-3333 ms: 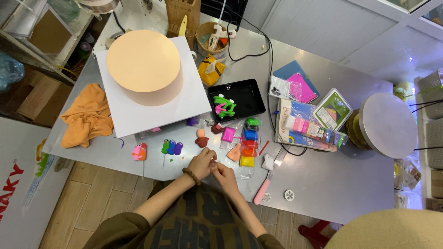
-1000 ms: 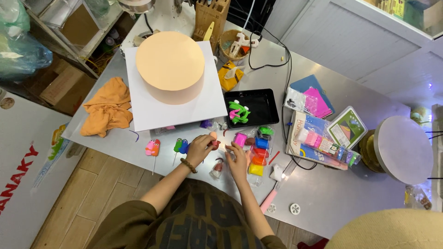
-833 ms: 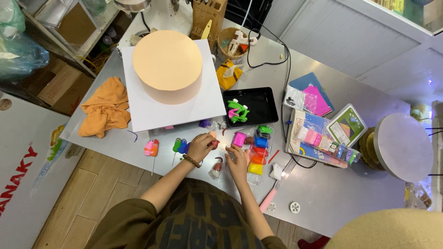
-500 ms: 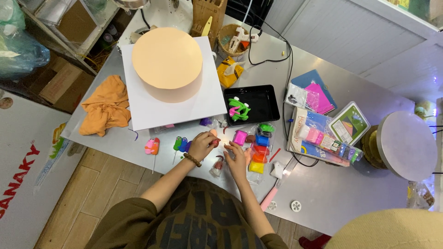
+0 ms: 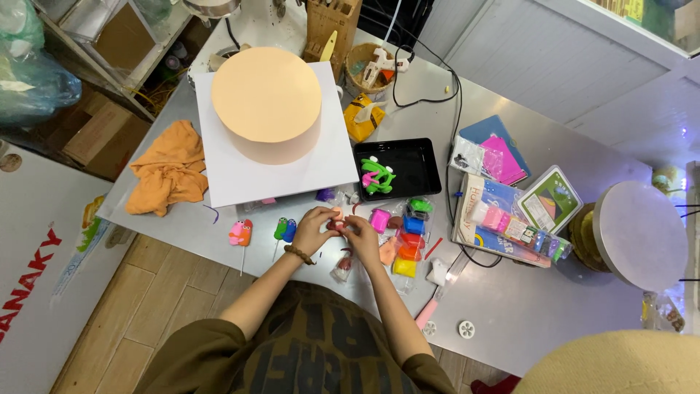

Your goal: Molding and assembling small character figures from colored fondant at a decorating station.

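Reddish clay piece (image 5: 337, 225) pinched between left hand (image 5: 312, 232) and right hand (image 5: 362, 239), fingers closed on it, low over bench (image 5: 510, 306) edge. Step judged: shaping. Clay blocks (image 5: 407, 244) at 3 o'clock; peach cake (image 5: 267, 102) at 12.

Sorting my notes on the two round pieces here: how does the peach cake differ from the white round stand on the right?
The peach cake is a thick drum with a visible side wall; the white round stand shows only a flat disc top. The cake sits on a white square board beyond the person's hands; the stand is at the table's far right edge. Both are round and plain-topped.
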